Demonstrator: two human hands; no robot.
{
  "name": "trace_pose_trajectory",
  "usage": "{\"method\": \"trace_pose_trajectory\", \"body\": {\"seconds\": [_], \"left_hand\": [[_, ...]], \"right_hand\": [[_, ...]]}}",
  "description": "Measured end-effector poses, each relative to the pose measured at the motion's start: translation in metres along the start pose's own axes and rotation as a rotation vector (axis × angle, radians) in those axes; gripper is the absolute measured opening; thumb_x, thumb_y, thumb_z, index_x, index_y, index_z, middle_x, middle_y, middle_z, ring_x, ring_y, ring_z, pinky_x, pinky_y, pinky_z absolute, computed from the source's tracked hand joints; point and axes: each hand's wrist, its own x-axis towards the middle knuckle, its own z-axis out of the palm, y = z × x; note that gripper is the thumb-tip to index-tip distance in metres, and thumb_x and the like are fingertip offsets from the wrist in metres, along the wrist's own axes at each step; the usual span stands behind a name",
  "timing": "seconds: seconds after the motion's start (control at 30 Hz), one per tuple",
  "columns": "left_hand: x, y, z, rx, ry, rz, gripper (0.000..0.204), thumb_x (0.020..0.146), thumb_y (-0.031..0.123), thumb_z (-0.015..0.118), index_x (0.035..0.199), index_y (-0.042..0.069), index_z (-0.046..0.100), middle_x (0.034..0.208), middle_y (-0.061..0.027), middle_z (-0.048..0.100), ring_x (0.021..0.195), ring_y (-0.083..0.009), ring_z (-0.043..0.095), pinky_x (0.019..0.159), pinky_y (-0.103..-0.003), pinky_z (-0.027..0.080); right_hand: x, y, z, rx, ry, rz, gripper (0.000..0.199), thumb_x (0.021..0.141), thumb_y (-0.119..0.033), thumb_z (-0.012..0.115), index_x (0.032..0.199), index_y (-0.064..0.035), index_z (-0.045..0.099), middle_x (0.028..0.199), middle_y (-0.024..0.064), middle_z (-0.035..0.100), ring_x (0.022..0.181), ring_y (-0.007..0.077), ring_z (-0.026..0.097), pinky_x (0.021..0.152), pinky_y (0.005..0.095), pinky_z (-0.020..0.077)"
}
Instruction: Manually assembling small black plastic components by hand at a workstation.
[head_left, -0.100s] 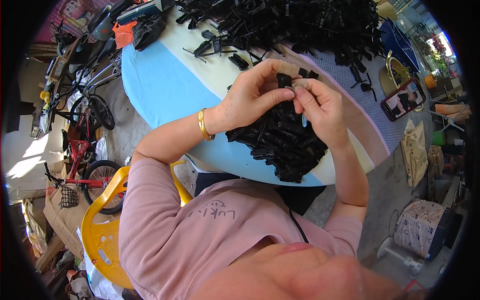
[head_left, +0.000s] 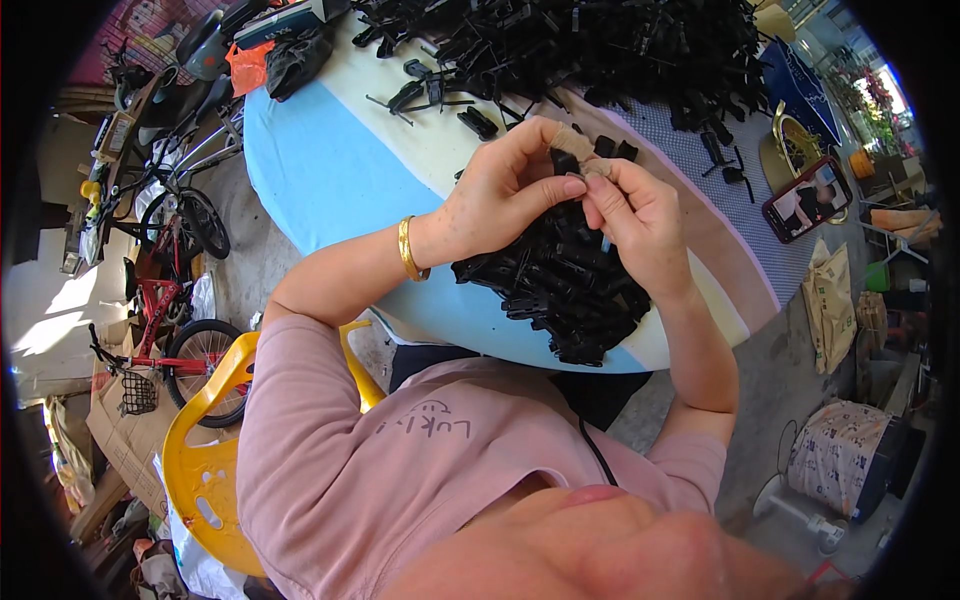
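Both hands, left hand [head_left: 505, 190] and right hand [head_left: 640, 215], are pinching one small black clip [head_left: 568, 160], grips clamped; finished bunch [head_left: 560, 285] is lying beneath, large loose heap [head_left: 600, 50] waiting at twelve o'clock on the surface [head_left: 330, 160].

A clip pile [head_left: 565, 285] lies on the bench [head_left: 330, 160] near her; a bigger heap [head_left: 600, 45] sits behind, a phone [head_left: 805, 198] right.

— What is the person wearing?
— A pink short-sleeved top [head_left: 400, 470], filling the lower middle of the frame, with a small dark marking on the chest.
— Any jewellery?
— A gold bangle [head_left: 408, 249] on the left wrist, left of centre.
— Anything on the fingers?
— Tan tape wraps a fingertip of the left hand [head_left: 505, 185]. The right hand [head_left: 645, 225] is bare. A thin black cord [head_left: 597, 452] runs over the top.
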Motion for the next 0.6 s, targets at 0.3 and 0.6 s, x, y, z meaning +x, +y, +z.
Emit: {"method": "trace_pose_trajectory", "body": {"seconds": [0.3,0.6], "left_hand": [[-0.004,0.004,0.003,0.497,-0.003,0.279,0.027,0.079,0.002,0.063,0.104,0.001,0.053,0.100,-0.0099,0.060,0.084,-0.0153,0.060,0.072,-0.028,0.049],[0.031,-0.007,-0.062,1.162,-0.113,0.164,0.034,0.072,-0.003,0.058,0.103,0.009,0.063,0.097,-0.0088,0.059,0.090,-0.0259,0.054,0.081,-0.031,0.045]], "right_hand": [[0.001,0.001,-0.013,-0.029,-0.041,-0.039,0.013,0.088,-0.007,0.051,0.091,0.0008,0.061,0.063,-0.0027,0.052,0.055,0.0025,0.044,0.049,0.0159,0.0329],[0.015,0.017,-0.054,-0.136,-0.087,0.084,0.015,0.086,-0.005,0.051,0.094,0.0020,0.062,0.063,-0.0020,0.052,0.057,0.0028,0.045,0.053,0.0162,0.0349]]}}
